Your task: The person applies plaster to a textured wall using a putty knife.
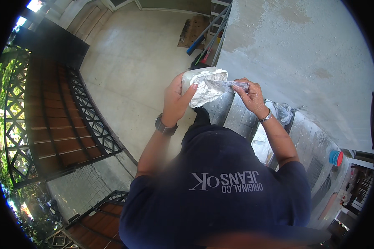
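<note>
Cannot see most fingers of the bare left hand (176, 99) behind the translucent rectangular plastic tub (195, 76); cannot identify the blurred reddish-brown shape (257, 240), cut off at 5 o'clock.

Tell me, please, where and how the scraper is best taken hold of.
Probably hold the scraper by its handle, coming from the right, where the right hand grips it: the handle end points right, while the flat blade extends left to the tub.
</note>
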{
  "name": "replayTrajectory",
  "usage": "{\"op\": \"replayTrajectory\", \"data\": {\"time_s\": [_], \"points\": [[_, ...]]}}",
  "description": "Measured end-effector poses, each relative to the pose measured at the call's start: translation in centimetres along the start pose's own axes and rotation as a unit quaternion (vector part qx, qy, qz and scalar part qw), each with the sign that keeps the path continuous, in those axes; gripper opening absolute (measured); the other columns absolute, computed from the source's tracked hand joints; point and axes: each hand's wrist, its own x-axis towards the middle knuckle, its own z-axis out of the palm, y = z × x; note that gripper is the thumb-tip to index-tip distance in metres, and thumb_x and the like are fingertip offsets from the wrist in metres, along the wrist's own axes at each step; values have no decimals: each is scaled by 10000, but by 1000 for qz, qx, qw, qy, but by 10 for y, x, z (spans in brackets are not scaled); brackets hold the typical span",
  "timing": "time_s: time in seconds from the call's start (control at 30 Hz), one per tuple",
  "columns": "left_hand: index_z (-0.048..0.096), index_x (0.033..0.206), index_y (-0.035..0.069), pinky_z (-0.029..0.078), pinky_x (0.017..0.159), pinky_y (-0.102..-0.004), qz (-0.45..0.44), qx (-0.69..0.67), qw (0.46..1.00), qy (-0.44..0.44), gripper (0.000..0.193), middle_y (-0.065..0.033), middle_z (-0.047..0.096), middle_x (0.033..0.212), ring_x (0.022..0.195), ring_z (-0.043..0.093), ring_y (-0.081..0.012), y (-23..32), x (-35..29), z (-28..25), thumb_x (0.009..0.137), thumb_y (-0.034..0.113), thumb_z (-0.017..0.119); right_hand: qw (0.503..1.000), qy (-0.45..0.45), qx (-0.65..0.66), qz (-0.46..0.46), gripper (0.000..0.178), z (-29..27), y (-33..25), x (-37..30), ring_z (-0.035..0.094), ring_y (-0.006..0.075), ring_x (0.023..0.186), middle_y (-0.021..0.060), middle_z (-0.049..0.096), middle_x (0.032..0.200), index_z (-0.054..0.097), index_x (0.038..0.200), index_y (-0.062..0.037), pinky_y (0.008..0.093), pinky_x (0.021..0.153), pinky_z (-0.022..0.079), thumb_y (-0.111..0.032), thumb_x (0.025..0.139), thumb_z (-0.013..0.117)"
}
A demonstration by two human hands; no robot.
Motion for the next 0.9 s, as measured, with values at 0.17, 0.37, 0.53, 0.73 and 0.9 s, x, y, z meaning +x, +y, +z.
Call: {"op": "replayTrajectory", "data": {"time_s": [0.17, 0.37, 0.53, 0.73, 0.9], "points": [[474, 1294, -77, 458, 935, -288, 7, -51, 999, 1, 414, -124, 612, 1176, 1062, 584, -150, -3, -1, 3, 931, 78, 597, 981, 136, 103, 88, 185, 27, 6, -17, 595, 76, 823, 39, 683, 911, 640, 1049, 25, 235, 735, 487, -111, 925, 655], [441, 1320, -78, 438, 963, -292, 28, -65, 997, 11, 437, -130, 578, 1222, 1111, 557, -154, -15, 1, 15, 936, 73, 583, 948, 219, 189, 131, 212, 49, -4, -20, 598, 69, 823, 46, 679, 915, 612, 1065, 42, 230, 744, 486, -117, 930, 651], [440, 1319, -80, 438, 958, -290, 61, -47, 996, 34, 437, -131, 582, 1214, 1105, 560, -159, -33, 1, 26, 936, 77, 582, 932, 252, 217, 144, 186, 61, -2, -23, 596, 69, 829, 49, 680, 919, 611, 1026, 31, 236, 748, 486, -127, 935, 646], [476, 1292, -65, 450, 924, -289, 96, 8, 989, 109, 429, -131, 607, 1174, 1072, 573, -165, -59, 7, 45, 921, 103, 612, 914, 256, 257, 183, 177, 77, -8, -19, 601, 76, 839, 55, 684, 928, 612, 1017, 24, 252, 752, 492, -138, 947, 626], [469, 1302, -48, 472, 891, -313, 105, 49, 978, 176, 464, -162, 615, 1157, 1037, 597, -197, -69, 20, 57, 908, 130, 638, 865, 292, 345, 218, 137, 98, -9, -13, 559, 54, 764, -7, 655, 913, 618, 1024, -49, 232, 678, 468, -158, 943, 638]]}}
